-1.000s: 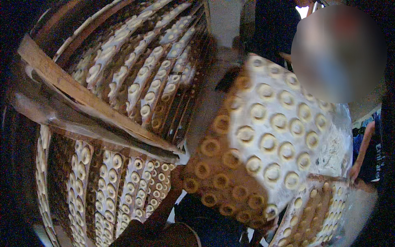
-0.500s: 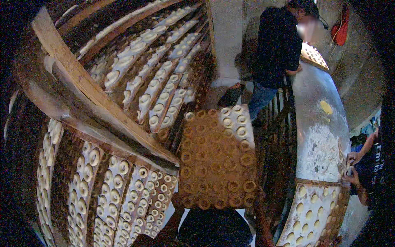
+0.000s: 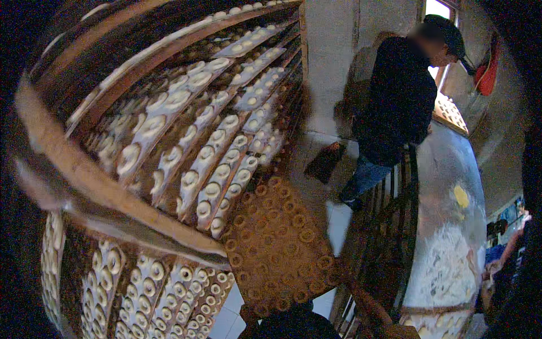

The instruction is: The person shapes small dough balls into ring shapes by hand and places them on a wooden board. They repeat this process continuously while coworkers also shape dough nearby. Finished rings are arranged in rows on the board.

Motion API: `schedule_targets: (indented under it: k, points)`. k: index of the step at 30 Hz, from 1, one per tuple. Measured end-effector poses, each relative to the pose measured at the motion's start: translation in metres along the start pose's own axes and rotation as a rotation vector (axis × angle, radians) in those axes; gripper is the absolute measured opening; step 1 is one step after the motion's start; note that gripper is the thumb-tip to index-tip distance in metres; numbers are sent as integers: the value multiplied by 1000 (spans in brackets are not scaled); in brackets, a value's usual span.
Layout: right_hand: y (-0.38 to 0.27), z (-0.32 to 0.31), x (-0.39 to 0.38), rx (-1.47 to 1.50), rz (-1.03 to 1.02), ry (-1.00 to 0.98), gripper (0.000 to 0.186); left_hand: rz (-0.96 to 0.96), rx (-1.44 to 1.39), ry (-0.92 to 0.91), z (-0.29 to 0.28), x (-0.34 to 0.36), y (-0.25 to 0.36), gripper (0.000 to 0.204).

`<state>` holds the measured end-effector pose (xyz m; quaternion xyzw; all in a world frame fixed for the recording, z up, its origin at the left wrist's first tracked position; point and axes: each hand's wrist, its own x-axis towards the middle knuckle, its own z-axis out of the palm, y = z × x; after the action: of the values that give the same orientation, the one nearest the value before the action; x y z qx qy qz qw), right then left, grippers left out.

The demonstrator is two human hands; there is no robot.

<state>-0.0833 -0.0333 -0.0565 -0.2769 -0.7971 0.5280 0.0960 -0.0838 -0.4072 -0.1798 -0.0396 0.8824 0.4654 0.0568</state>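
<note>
A square brown board (image 3: pixel 285 248), tilted and carrying rows of ring-shaped doughnuts, is held out in front of my body, away from the bench on the right. My left hand (image 3: pixel 249 312) grips its near left corner, and my right hand (image 3: pixel 345 276) grips its right edge. Both hands are dark, with their fingers mostly hidden by the board. Just beyond the board's left side, rack shelves hold more boards with pale dough rings (image 3: pixel 191 179).
A thick wooden rack post (image 3: pixel 121 169) slants across the left. Lower shelves carry more dough rings (image 3: pixel 148 279). A co-worker in black (image 3: pixel 398 96) stands ahead by a floured metal bench (image 3: pixel 449 265). Another person's arm (image 3: pixel 511 237) shows at the far right.
The board has turned and tilted, its far end swinging left towards the rack, and now lies in shadow. My view has shifted; the co-worker ahead appears further right and lower.
</note>
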Motion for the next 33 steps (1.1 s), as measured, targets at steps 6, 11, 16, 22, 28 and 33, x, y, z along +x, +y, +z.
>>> schedule_targets:
  k: [6, 11, 16, 22, 28, 33]
  points:
    - [13, 14, 120, -33, 20, -116, 33, 53, 223, -72, 59, 72, 36, 28]
    - [4, 36, 195, -42, 14, -192, 33, 65, 340, -97, 79, 109, 48, 27]
    - [-7, 64, 247, -52, -4, -270, 33, 60, 407, -118, 86, 123, 50, 27]
    - [-24, 103, 303, -51, -38, -324, 33, 80, 467, -133, 90, 140, 50, 27]
    - [-37, 122, 324, -64, 4, -352, 33, 93, 521, -153, 86, 152, 52, 26]
    - [-35, 140, 340, -76, 86, -388, 33, 135, 592, -163, 90, 161, 56, 26]
